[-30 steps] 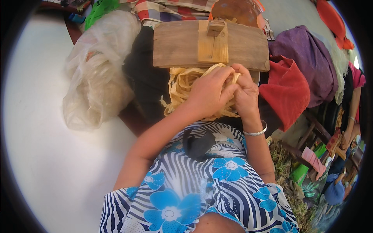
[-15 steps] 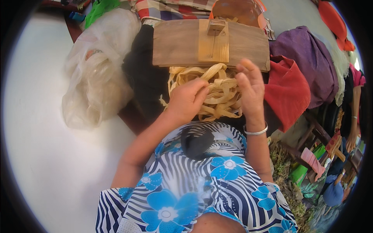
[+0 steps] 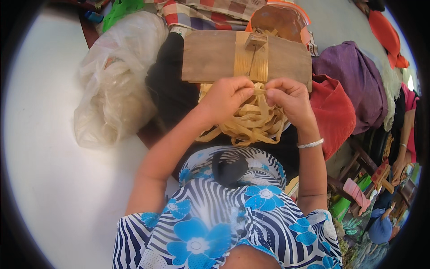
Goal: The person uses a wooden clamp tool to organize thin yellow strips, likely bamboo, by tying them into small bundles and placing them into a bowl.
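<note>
My left hand (image 3: 228, 98) and my right hand (image 3: 291, 98) are both pinched closed on a narrow tan fibre strip (image 3: 260, 92), with a short length of it held between them. Beneath them lies a loose heap of tan strips (image 3: 253, 123), looped over each other in a container whose pale rim barely shows. Just beyond my hands a wooden board (image 3: 208, 56) lies across, with a lighter strip of wood and a small block (image 3: 255, 41) fixed at its middle. A thin rod or blade runs down from that block.
To the left sits a cloudy plastic bag (image 3: 118, 76). Red cloth (image 3: 331, 112) and purple cloth (image 3: 351, 83) lie at the right. Behind the board stands an orange-rimmed container (image 3: 277, 22) beside checked fabric (image 3: 210, 15). Another person's arm (image 3: 403, 139) shows at far right.
My right hand has closed from a loose, raised pose and come onto the strip beside my left hand. My left hand has risen slightly toward the board.
</note>
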Demonstrator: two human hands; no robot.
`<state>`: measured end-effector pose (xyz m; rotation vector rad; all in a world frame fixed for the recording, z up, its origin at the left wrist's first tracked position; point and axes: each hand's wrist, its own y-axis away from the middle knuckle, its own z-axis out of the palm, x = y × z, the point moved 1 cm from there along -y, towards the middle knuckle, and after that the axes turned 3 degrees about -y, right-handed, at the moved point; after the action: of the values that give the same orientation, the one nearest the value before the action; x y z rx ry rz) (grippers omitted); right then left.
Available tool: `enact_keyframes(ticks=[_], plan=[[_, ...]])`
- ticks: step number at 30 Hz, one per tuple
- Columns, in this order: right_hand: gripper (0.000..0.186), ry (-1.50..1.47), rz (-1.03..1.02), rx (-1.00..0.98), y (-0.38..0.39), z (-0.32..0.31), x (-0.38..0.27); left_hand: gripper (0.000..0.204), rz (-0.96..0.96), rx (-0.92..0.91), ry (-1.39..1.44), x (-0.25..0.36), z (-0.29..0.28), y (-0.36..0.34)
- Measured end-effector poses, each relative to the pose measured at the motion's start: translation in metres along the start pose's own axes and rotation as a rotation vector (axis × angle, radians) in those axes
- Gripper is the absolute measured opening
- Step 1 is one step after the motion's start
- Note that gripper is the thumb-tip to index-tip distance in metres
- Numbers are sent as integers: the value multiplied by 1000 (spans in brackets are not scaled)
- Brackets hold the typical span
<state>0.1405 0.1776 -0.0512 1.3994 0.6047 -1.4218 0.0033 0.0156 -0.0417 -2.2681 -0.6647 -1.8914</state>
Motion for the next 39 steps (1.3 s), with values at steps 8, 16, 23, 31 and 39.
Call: enact_keyframes(ticks=[8,16,23,31,39], plan=[[7,88,-147,285,-42,5,18,15,-125,168,87,-33,-20,-46],[4,922,-495,384,-51,12,40,14,48,403,-402,-46,-10,-52],[5,1048,-817,494,1,12,19,12,-9,327,-221,-47,2,-18],[11,1087,-794,458,5,16,14,19,-287,-172,335,15,30,33],[19,77,-443,-567,89,95,-56,33,275,8,-119,116,-29,91]])
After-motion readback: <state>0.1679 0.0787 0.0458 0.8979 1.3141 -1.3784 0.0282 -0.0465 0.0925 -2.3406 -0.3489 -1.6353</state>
